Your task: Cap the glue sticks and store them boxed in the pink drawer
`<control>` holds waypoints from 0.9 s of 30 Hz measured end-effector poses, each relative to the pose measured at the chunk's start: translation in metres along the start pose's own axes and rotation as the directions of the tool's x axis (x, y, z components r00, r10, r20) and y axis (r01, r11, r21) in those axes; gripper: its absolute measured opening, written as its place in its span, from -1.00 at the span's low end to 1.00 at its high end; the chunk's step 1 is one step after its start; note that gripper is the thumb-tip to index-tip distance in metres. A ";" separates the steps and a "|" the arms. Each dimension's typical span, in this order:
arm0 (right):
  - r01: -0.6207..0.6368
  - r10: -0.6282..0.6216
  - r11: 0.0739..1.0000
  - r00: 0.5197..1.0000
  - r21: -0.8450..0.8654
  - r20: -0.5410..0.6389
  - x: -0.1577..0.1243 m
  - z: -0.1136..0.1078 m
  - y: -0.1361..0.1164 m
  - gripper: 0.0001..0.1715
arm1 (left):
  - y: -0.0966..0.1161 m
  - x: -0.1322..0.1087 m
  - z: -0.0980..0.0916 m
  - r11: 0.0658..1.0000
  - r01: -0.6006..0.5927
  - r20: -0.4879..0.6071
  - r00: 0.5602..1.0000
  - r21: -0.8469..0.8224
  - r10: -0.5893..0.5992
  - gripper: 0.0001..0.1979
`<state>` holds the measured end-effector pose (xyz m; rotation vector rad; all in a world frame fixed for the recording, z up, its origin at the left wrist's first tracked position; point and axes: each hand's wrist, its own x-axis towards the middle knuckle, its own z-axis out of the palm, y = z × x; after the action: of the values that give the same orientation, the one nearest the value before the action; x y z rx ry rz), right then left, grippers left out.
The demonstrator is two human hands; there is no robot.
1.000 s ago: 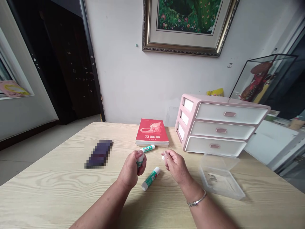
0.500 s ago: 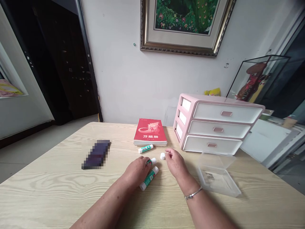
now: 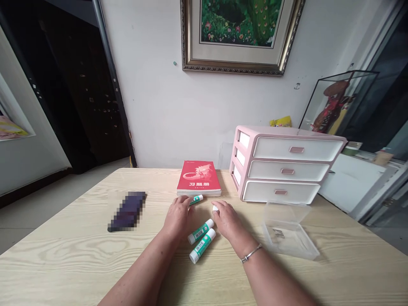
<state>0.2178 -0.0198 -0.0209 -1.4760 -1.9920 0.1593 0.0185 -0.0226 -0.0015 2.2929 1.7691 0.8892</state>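
Observation:
Three white-and-green glue sticks lie on the pale wood table [image 3: 73, 255]. One glue stick [image 3: 196, 199] sits at the foot of a red book [image 3: 198, 176], its end hidden behind my left hand [image 3: 177, 216]. That hand rests palm down and holds nothing visible. Two more glue sticks [image 3: 200, 231] [image 3: 202, 246] lie side by side between my hands, uncapped ends hidden or unclear. My right hand [image 3: 227, 220] is palm down, its fingertips over a small white cap [image 3: 215, 208], which is partly covered.
A pink-and-white drawer unit [image 3: 280, 165] stands behind my right hand. An open clear plastic box [image 3: 285, 231] lies to its front right. A pixelated dark flat object [image 3: 127, 211] lies at the table's left. The table's far edge runs behind the book.
The glue stick under my left hand now lies on the table beside the other. My right fingers have come down over the white cap. The view has shifted slightly.

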 end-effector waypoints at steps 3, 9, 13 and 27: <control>0.016 -0.016 0.998 1.000 -0.054 0.013 -0.001 0.003 -0.002 -0.54 | -0.005 0.009 0.008 0.992 0.014 0.021 1.000 0.127 -0.017 -0.59; 0.017 -0.018 0.992 1.000 -0.126 -0.010 -0.002 0.009 -0.005 -0.57 | -0.005 0.015 0.024 0.957 0.025 0.075 0.996 0.290 -0.048 -0.59; -0.040 0.035 0.989 0.999 -0.141 -0.036 -0.001 0.012 -0.011 -0.58 | -0.002 0.020 0.028 0.948 0.072 0.064 0.993 0.309 -0.096 -0.62; -0.068 0.117 0.962 0.978 0.264 -0.173 0.009 0.026 0.000 -0.59 | -0.002 0.019 0.026 0.961 0.142 0.035 0.987 0.236 -0.154 -0.75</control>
<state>0.2021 -0.0051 -0.0374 -1.3643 -1.6840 0.2966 0.0328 0.0020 -0.0164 2.2523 2.0889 0.6191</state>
